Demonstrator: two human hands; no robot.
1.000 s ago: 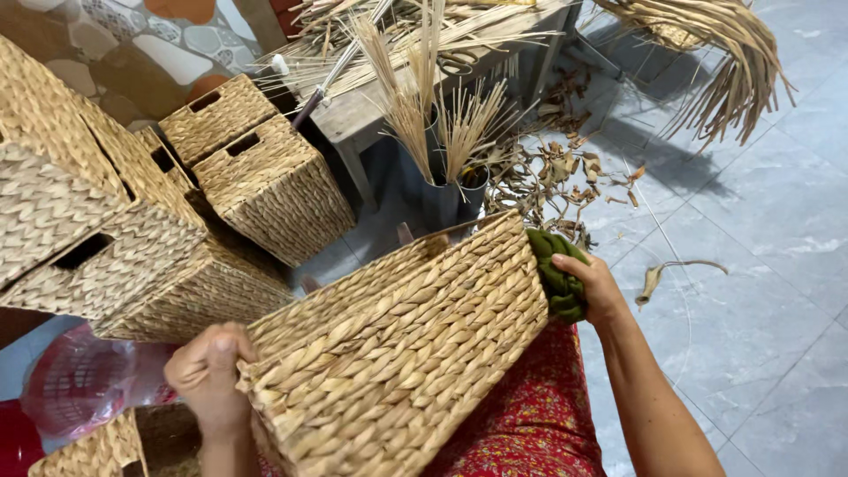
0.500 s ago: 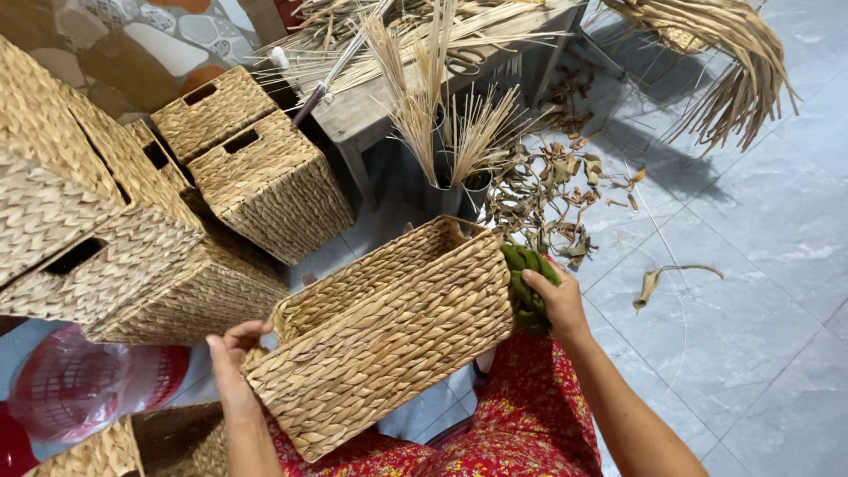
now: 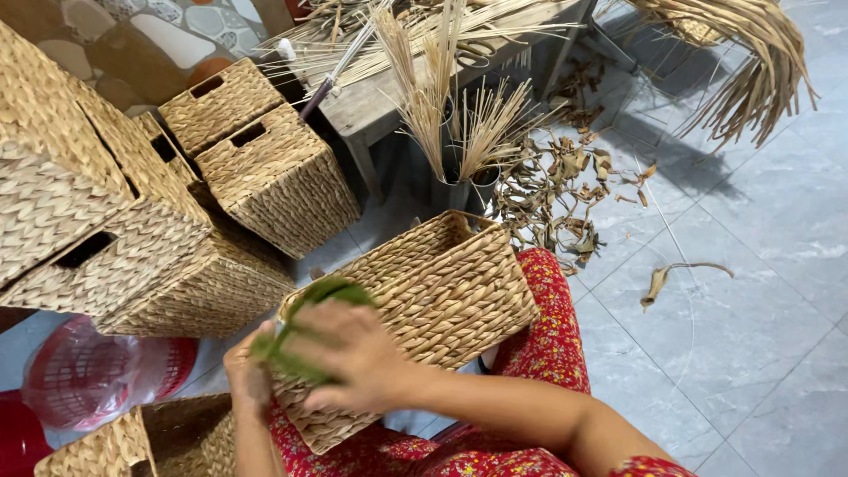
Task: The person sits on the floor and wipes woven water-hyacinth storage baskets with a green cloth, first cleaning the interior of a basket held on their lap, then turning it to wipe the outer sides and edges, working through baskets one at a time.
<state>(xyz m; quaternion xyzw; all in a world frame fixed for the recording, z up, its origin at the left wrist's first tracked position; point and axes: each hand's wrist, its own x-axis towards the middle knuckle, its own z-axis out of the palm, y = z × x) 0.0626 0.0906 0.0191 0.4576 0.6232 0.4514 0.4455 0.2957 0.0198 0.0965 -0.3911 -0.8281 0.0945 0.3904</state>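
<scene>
Two hands: both are on the one rectangular woven straw basket [image 3: 433, 309] lying tilted across the lap, so that's where my eyes go.
Basket spot: it rests on the red flowered cloth [image 3: 548, 353] over the legs, its open mouth turned up and away toward the grey metal tins of dry reed stalks [image 3: 459, 150].
Right hand [image 3: 353, 358]: it reaches across the near corner of the basket, fingers curled around a green cutting tool [image 3: 305, 331]. The tool is pretty blurred, so I can't say exactly what it is.
Left hand [image 3: 247, 375]: mostly hidden behind the right one, pressed against the basket's near corner. From here I can't tell if its fingers are clenched or loose.
Stack on the left: several finished woven straw baskets with handle slots [image 3: 177, 203], piled well apart from the lap.
Bottom left: another woven straw basket [image 3: 141, 442] and a red plastic thing in a clear bag [image 3: 88, 371].
Floor: grey tiles [image 3: 751, 291] with dry brown leaf scraps [image 3: 565, 194] beside the wooden bench [image 3: 397, 84].
</scene>
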